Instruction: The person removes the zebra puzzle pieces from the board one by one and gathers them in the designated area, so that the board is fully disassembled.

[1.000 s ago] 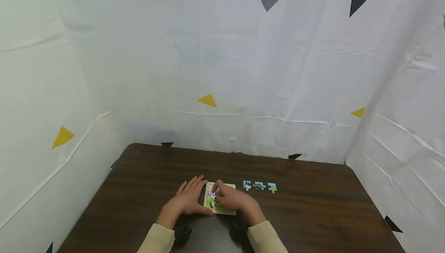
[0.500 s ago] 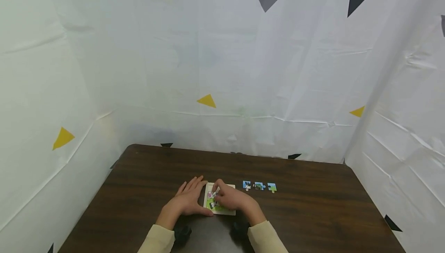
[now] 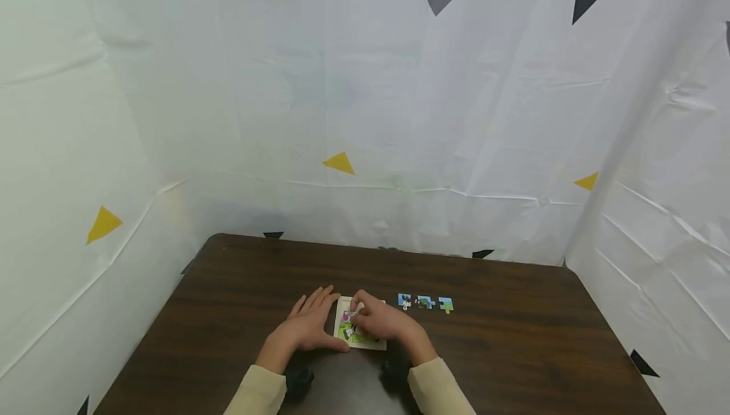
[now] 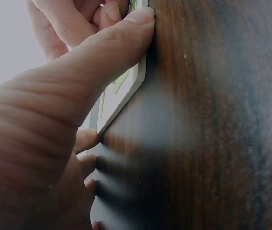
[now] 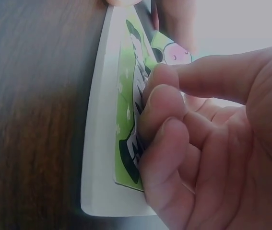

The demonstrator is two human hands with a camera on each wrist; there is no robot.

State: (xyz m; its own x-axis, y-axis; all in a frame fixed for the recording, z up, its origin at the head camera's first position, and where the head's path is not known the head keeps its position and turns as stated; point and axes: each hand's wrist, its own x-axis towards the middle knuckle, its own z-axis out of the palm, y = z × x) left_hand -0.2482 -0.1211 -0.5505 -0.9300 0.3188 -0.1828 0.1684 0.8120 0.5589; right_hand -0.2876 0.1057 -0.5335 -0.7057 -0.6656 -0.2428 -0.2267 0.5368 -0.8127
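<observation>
A small jigsaw puzzle tray (image 3: 339,323) with a pale rim lies on the brown table, a green cartoon picture inside it. My left hand (image 3: 308,327) rests at its left side with fingers spread, the thumb (image 4: 121,36) on the near rim and a fingertip at the far left corner. Over the picture, my right hand (image 3: 384,321) has its fingers curled down, thumb and index pinching a puzzle piece. A green puzzle piece (image 5: 176,53) with a pink patch stands tilted up beside those fingertips. My right fingers hide much of the picture.
To the right of the tray, three loose puzzle pieces lie in a row: a left one (image 3: 404,301), a middle one (image 3: 424,302) and a green-blue one (image 3: 446,304). A white sheet (image 3: 365,98) with triangles surrounds the table (image 3: 513,332).
The right thumb and index have shifted slightly and drawn closer together over the picture. The left hand, the tray and the three loose pieces have kept their places.
</observation>
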